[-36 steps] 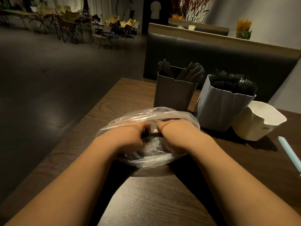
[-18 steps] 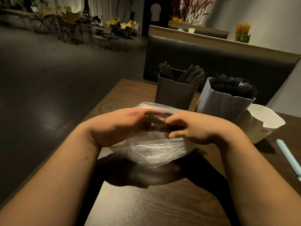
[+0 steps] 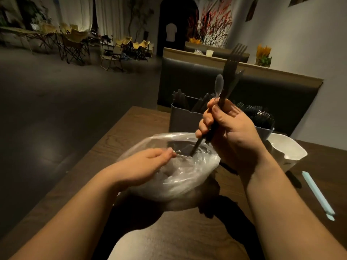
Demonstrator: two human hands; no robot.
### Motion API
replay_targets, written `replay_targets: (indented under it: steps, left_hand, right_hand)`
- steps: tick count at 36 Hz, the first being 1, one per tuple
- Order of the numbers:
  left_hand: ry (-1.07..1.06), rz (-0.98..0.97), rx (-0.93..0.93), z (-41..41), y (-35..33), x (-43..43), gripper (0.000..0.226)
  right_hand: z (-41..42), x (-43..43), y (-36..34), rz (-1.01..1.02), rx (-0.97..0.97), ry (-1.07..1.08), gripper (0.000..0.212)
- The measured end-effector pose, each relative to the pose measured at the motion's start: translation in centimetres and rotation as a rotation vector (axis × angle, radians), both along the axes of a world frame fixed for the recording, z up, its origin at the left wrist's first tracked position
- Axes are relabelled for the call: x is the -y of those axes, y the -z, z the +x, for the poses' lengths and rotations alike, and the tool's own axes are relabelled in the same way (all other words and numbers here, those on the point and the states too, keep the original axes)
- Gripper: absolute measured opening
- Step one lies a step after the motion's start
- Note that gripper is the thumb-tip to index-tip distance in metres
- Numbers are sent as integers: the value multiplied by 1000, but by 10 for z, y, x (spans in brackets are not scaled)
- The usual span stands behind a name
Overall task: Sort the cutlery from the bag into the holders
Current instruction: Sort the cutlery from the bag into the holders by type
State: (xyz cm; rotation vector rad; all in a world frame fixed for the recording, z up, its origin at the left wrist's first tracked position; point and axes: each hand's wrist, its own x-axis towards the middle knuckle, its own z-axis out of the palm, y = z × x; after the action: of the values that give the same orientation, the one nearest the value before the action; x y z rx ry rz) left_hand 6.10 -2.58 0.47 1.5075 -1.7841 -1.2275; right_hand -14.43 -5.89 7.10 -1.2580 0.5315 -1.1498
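Note:
A clear plastic bag (image 3: 180,177) lies on the wooden table (image 3: 116,139) in front of me. My left hand (image 3: 148,164) rests on its near rim, fingers pinching the plastic. My right hand (image 3: 229,128) is raised above the bag's mouth, shut on a bunch of cutlery (image 3: 228,81): a black fork, a black knife and a clear spoon, tips up, handles still reaching into the bag. Behind stand a dark grey holder (image 3: 183,117) with black cutlery, a pale holder (image 3: 264,129) full of black forks, and a white holder (image 3: 287,152).
A pale blue wrapped straw (image 3: 317,194) lies on the table at the right. A dark padded bench back (image 3: 262,94) rises just behind the holders. The table's left edge drops to open floor.
My right hand has risen out of the bag with a bunch of cutlery. My left hand has dropped to the bag's near rim, and the bag's mouth is now wider.

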Motion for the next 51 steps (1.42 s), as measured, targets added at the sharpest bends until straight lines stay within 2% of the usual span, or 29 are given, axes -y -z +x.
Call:
replay_targets:
  steps: [4,6,8,10,14,18,21,23,26,28,30,32,34,37,40,43,47,51]
  left_hand:
    - [146,-145,322,-9,-14,-5,49]
    - [165,-211,313,-12,-27,-11,44]
    - [187,-249,214,-18,-38,-17,37]
    - [184,-264,24,-29,-46,-21,30]
    - [48,-125,-440,-66,-42,-22,25]
    - [38,-25,-661,-92,-22,-19,35]
    - [25,104,-832,-99,-7,-17,42]
    - [-9,116,-868,-101,0,-15,40]
    - [-98,71,-868,-106,3,-14,38]
    - [-210,49,-911,-110,4,-14,33]
    - [-299,5,-931,-111,7,-12,26]
    - [-347,-7,-976,-112,9,-11,22]
    - [-389,-2,-1022,-112,9,-11,21]
    - [-380,30,-1033,-109,7,-12,22]
    - [-316,48,-1015,-110,10,-14,21]
    - [-264,28,-941,-113,14,-15,23]
    - [-212,31,-945,-115,21,-13,21]
    - [-130,25,-996,-120,24,-14,25]
  right_hand:
    - [-13,-10,-13,34,-113,-15,17]
    - [-21,-14,-14,68,-208,-28,23]
    - [-30,-17,-8,106,-291,-18,28]
    - [-38,-23,2,143,-311,-7,26]
    - [-47,-34,30,268,-115,-98,16]
    - [-41,-43,55,468,116,-286,12]
    - [-38,-45,68,510,202,-332,13]
    - [-35,-46,70,525,194,-284,19]
    - [-25,-48,71,539,114,-89,29]
    - [-20,-48,74,502,-19,24,31]
    - [-17,-47,77,364,-356,201,33]
    - [-19,-46,78,74,-744,407,38]
    - [-25,-47,76,-225,-941,607,35]
    - [-37,-45,65,-393,-815,765,20]
    - [-39,-38,56,-390,-734,703,20]
    - [-35,-32,56,-390,-640,708,5]
    - [-39,-32,57,-404,-638,675,3]
    - [-41,-35,58,-439,-661,702,10]
